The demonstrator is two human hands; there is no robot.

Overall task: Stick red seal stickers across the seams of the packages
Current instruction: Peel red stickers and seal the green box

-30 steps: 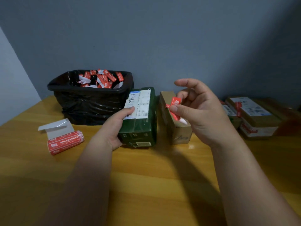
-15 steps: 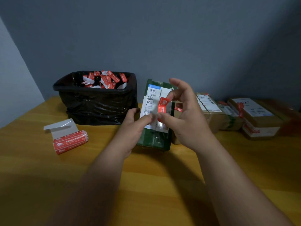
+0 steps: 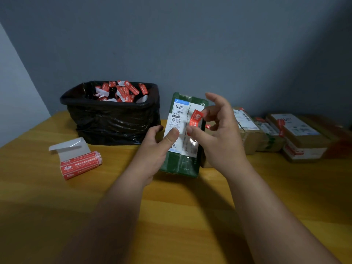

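Left hand (image 3: 158,147) grips one green package (image 3: 182,149); right hand (image 3: 219,134) pinches one red sticker (image 3: 196,119)

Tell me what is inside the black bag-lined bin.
The black plastic-lined bin holds a heap of red sticker scraps and white backing papers piled near its rim. Anything beneath that top layer is covered and cannot be seen.

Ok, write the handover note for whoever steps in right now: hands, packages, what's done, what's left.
Left hand: grips the green package, thumb on its white label.
Right hand: pinches a red seal sticker over the label, not yet stuck down.
Sticker roll: left on the table. Bin holds peeled backings.
Done: brown boxes at right show red seals.
Left: press this sticker across the green package's seam.
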